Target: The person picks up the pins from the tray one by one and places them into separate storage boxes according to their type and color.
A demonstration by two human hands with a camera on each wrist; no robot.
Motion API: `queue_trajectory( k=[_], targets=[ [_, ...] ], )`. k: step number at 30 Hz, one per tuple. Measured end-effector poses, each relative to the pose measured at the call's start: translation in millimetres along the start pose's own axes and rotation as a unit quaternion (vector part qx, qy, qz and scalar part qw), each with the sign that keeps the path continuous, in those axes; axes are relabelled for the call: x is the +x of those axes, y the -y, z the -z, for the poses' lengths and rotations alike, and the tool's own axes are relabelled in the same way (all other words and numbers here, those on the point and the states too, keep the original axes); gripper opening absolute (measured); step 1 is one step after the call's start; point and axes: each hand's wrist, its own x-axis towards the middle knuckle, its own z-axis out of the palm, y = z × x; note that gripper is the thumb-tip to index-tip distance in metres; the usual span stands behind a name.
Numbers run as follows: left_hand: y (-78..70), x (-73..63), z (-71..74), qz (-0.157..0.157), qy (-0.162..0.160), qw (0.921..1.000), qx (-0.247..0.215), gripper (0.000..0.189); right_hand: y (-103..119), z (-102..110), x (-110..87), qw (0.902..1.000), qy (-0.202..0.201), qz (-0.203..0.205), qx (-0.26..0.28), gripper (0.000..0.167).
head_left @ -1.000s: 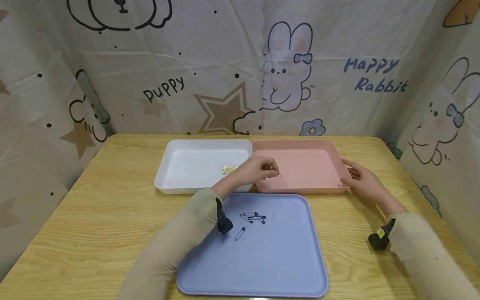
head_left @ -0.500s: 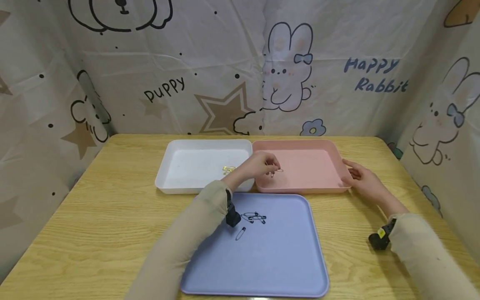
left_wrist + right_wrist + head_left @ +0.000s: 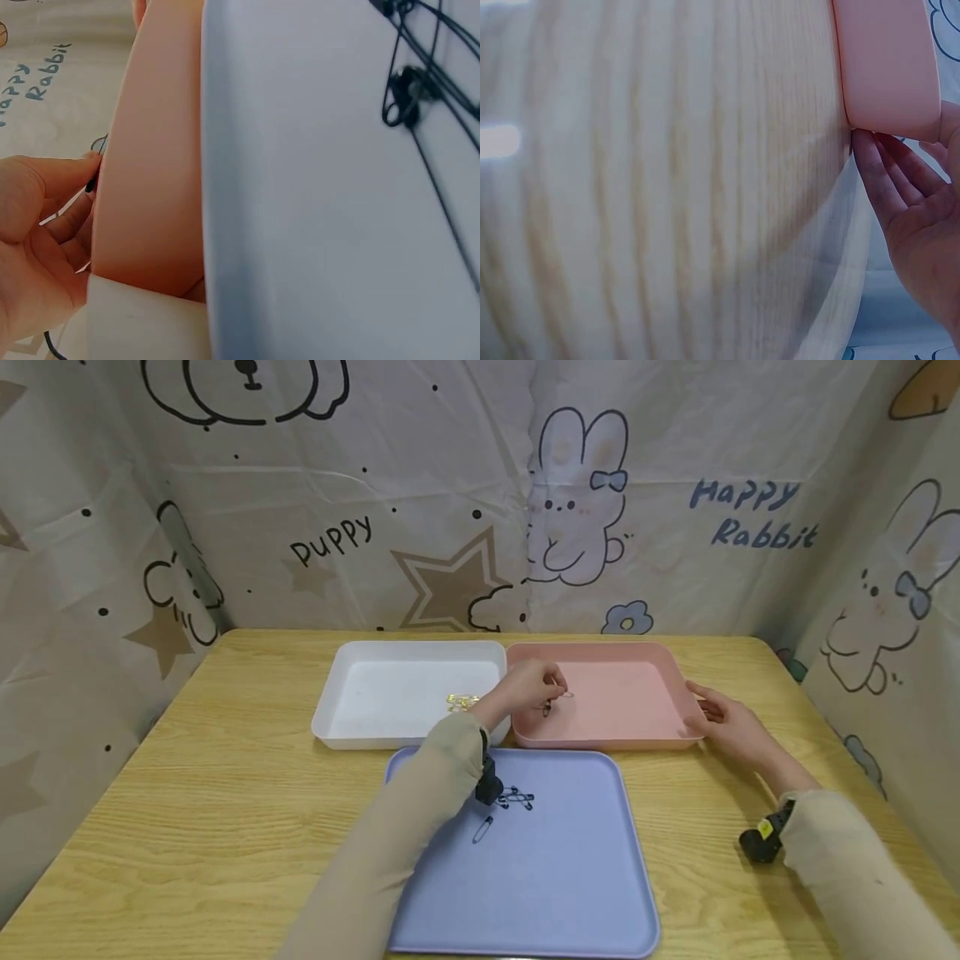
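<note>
Over the left part of the pink tray (image 3: 618,693), my left hand (image 3: 527,687) pinches a safety pin (image 3: 94,176) between thumb and fingers. A dark-headed safety pin (image 3: 547,709) shows just under that hand, within the pink tray. My right hand (image 3: 737,733) holds the pink tray's right wall, thumb over the rim and fingers against the outside, as the right wrist view also shows. On the blue tray (image 3: 577,868) lie several black safety pins (image 3: 517,798) in a small heap, partly hidden by the left wrist camera, and a single black safety pin (image 3: 483,830) nearer the front.
A white tray (image 3: 378,689) stands against the pink tray's left side, with gold safety pins (image 3: 462,702) near its right end. The blue tray lies in front of both on the wooden table (image 3: 210,793). A printed curtain (image 3: 337,468) hangs around the back and sides.
My left hand has shifted slightly right and away over the pink tray. A dark-headed safety pin now shows more clearly under it. My right hand stays on the tray's wall.
</note>
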Motion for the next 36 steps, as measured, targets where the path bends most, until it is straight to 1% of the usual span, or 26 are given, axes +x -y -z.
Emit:
queue_trajectory(
  k=[6,9,14,19,23,26,28,31,36],
  targets=[
    [0.0,1.5,-2.4,0.033,-0.008,0.9993,-0.013,0.008,0.8,-0.4,-0.1,1.0000,0.002,-0.002,0.003,0.068],
    [-0.6,1.6,-2.9,0.036,-0.009,0.9991,-0.019,0.011,-0.3,0.0,0.0,1.0000,0.004,-0.007,0.005,0.069],
    [-0.1,1.6,-2.5,0.029,-0.011,0.9995,-0.008,0.015,-2.0,0.7,0.8,0.9998,0.008,-0.012,0.011,0.070],
    [0.1,-0.9,0.8,0.022,-0.003,0.9997,0.012,0.016,-3.8,0.6,1.1,0.9998,0.007,-0.014,0.009,0.071],
    [-0.8,-4.2,4.3,0.008,0.005,0.9997,0.022,0.015,-5.6,0.3,0.2,0.9998,0.002,-0.020,0.006,0.071],
    [1.2,-6.7,4.6,-0.005,0.012,0.9996,0.026,0.015,-5.7,0.0,-0.9,0.9998,0.000,-0.020,0.004,0.071],
    [3.1,-9.4,4.8,-0.007,0.015,0.9995,0.027,0.015,-5.0,-0.4,-1.3,0.9998,0.001,-0.017,0.004,0.070],
    [4.9,-14.5,6.7,-0.003,0.011,0.9994,0.032,0.014,-2.9,-0.4,-1.7,1.0000,0.001,-0.008,0.004,0.070],
    [4.4,-26.1,14.7,0.001,-0.001,0.9995,0.030,0.015,-0.3,1.6,-0.9,1.0000,-0.002,-0.002,0.002,0.069]
  ],
)
